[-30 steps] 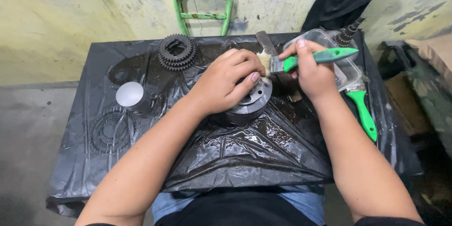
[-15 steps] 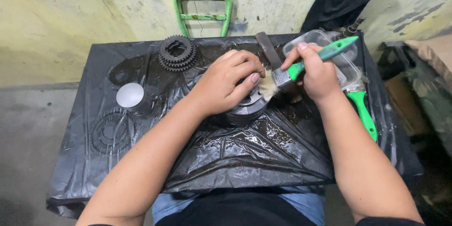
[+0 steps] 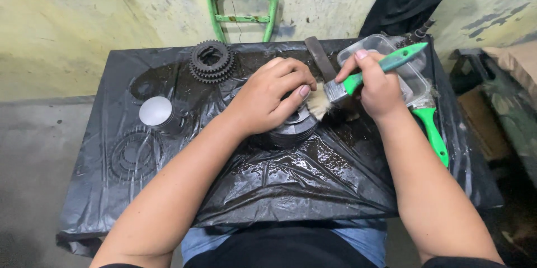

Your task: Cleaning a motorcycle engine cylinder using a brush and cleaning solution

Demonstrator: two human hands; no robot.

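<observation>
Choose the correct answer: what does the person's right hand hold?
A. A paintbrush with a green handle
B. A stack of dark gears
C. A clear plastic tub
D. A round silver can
A: the right hand grips the green-handled paintbrush, its bristles pointing toward the left hand, which rests on a dark round part.

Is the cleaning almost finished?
Probably mid-way. The stacked gears sit aside at the back, maybe done. Now the left hand steadies a round metal part while the right hand brushes it with a green-handled brush. The flat gear lies untouched.
</observation>
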